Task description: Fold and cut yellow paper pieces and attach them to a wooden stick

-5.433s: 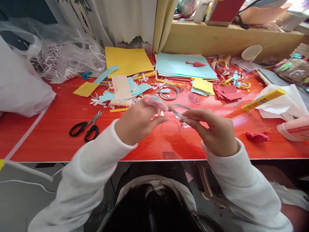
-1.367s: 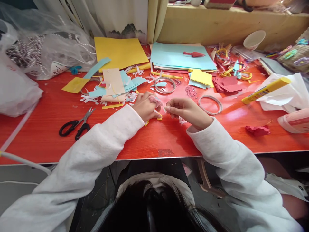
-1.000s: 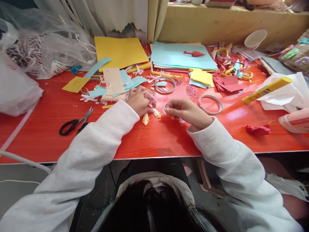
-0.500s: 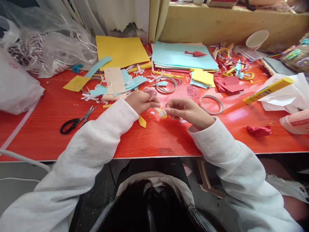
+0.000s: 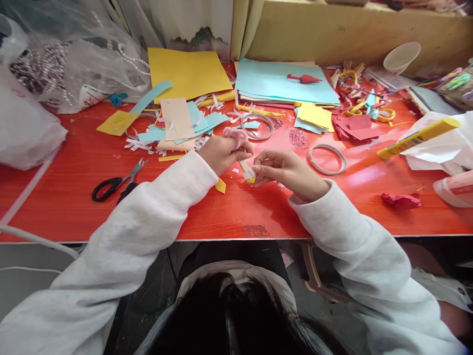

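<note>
A small yellow paper piece with a white strip on it hangs between my two hands over the red table. My right hand pinches its right end between thumb and fingertips. My left hand, a pink fuzzy band around it, is closed just up and left of the piece; what its fingertips hold is too small to make out. A yellow strip with a pointed end lies below my left hand. A white paper scrap lies between the hands.
Scissors lie at the left. Tape rolls, a yellow glue stick and crumpled red paper are at the right. Yellow sheets and blue sheets lie behind.
My left hand has shifted slightly right and up, nearer my right hand's fingertips. The paper piece is tilted more steeply. The whole view has shifted a little.
</note>
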The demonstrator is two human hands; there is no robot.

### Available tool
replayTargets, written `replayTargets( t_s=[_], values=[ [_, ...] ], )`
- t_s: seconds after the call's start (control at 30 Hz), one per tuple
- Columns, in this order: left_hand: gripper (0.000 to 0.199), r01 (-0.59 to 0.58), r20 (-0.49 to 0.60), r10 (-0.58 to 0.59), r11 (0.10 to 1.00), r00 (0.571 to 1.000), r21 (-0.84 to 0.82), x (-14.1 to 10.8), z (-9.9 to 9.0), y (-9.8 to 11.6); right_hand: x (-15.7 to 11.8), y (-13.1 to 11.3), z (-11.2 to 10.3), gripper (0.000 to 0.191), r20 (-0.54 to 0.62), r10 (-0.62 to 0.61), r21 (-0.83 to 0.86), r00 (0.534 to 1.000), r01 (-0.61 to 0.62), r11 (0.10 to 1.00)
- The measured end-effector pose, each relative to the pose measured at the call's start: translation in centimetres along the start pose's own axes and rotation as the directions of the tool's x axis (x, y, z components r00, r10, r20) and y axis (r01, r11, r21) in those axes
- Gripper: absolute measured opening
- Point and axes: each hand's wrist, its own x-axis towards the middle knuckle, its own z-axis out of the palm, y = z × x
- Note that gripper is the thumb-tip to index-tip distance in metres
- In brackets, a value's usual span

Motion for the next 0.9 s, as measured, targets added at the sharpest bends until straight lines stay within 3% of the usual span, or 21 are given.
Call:
replayTargets(
  t_s=[0.9],
  values=[
    [0.018,0.013,-0.074,-0.013,1.0,0.997,-0.008,-0.2,0.01,0.37,-0.2,0.25,0.07,0.021,-0.008,-0.1,-0.03,0.995,0.1,0.995]
  ],
)
